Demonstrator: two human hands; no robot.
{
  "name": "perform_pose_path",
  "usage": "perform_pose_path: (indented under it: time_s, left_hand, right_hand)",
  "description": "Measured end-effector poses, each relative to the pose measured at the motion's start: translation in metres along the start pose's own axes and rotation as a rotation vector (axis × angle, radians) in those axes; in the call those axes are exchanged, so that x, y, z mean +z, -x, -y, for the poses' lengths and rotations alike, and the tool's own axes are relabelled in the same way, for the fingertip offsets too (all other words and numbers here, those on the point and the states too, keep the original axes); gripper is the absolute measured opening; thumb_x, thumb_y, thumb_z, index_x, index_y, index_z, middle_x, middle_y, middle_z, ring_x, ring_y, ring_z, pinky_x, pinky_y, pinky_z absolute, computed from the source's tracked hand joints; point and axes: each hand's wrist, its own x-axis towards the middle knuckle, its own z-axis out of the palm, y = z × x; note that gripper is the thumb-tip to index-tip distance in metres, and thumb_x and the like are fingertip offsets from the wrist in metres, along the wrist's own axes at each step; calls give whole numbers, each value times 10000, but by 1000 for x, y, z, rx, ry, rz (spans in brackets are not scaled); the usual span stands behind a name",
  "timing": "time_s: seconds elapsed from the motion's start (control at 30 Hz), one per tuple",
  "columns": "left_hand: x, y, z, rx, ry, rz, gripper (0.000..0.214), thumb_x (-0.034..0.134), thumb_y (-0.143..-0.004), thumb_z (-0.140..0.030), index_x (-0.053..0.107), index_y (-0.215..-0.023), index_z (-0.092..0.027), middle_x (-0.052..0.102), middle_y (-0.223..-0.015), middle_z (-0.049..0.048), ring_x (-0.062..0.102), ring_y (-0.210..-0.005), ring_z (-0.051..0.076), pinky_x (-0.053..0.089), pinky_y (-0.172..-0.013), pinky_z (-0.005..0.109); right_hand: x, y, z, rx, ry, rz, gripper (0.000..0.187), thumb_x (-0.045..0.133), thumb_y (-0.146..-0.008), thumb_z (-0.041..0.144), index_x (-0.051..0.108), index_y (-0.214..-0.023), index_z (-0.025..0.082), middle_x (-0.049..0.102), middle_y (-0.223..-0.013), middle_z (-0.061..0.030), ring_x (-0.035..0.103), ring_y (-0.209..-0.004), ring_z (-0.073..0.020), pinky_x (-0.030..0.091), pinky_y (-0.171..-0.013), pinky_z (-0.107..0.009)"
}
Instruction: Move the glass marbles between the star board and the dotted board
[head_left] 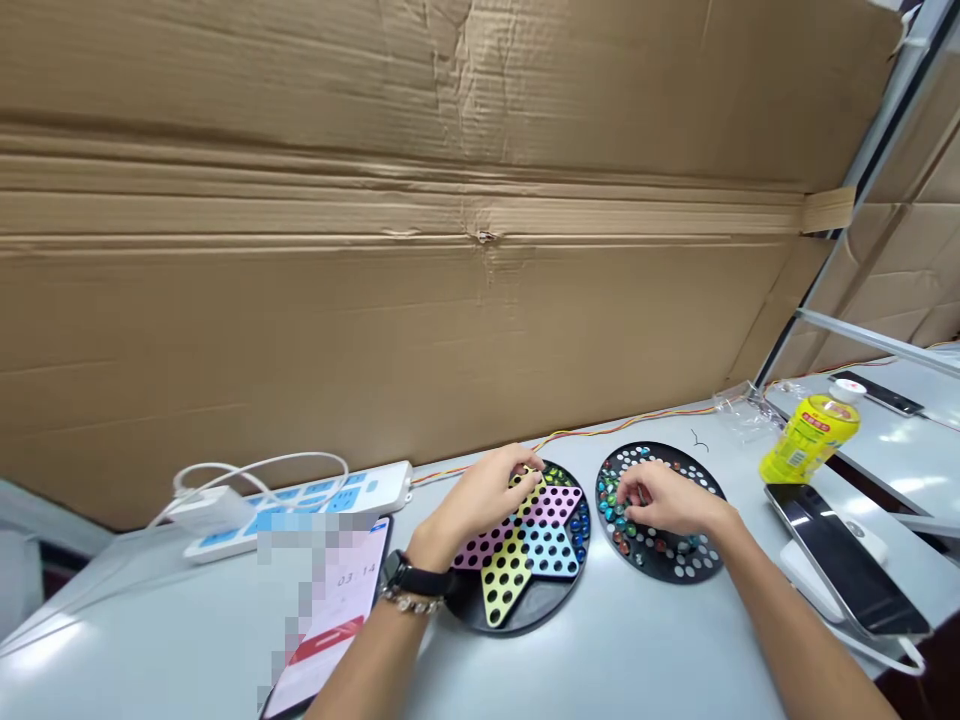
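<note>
A round Chinese checkers board [551, 545] with a star of yellow, pink and blue fields lies on the table. Green marbles [555, 475] sit in its far rim pocket and blue marbles [579, 528] in the right one. Over the board's upper left rests my left hand [491, 490], thumb and fingers bent but apart, with nothing visible between them. To the right is a black disc [679, 572] with pale dots, bearing loose mixed marbles [611, 510]. My right hand [664, 500] is above it, fingertips pinched together among the marbles; what they hold is hidden.
A tablet [341, 610] lies left of the board, before a white power strip [382, 490] with cables. At right stand a yellow drink bottle [814, 435] and a phone [847, 560] propped on a white charger. A cardboard wall [450, 340] closes off the back.
</note>
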Motion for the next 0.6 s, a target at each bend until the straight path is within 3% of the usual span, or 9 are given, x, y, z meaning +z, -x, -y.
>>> perform_pose_path:
  time_s: [0.2, 0.47, 0.53, 0.6]
  left_hand:
    - [0, -1, -5, 0, 12, -5, 291, 499, -913, -405, 714, -1016, -238, 740, -1097, 60, 672, -1027, 260, 523, -913, 368]
    - [1, -1, -6, 19, -9, 18, 295, 473, -929, -392, 710, -1017, -238, 741, -1090, 52, 676, -1011, 255, 524, -892, 364]
    - [4, -1, -10, 30, 0, 17, 286, 477, -929, -387, 712, -1009, -244, 742, -1079, 46, 677, -1003, 252, 526, -887, 361]
    - [13, -2, -17, 53, 6, 9, 265, 491, -924, -361, 710, -1020, -247, 737, -1085, 45, 669, -1021, 250, 517, -915, 367]
  right_hand:
    - [9, -2, -4, 11, 38, 48, 219, 630, -668, 108, 743, -823, 214, 649, -742, 10, 558, -687, -157, 365, -596, -238]
    - [10, -1, 13, 60, 70, 55, 70, 672, -677, 131, 680, -649, 195, 590, -645, 14, 475, -568, -121, 298, -526, -244]
    - [6, -1, 15, 14, -27, -10, 46, 685, -716, 179, 680, -671, 191, 602, -669, 5, 494, -619, -133, 332, -560, -250]
    - [0, -3, 17, -6, -265, -86, 84, 686, -769, 261, 685, -736, 184, 612, -694, 2, 500, -633, -132, 365, -580, -252]
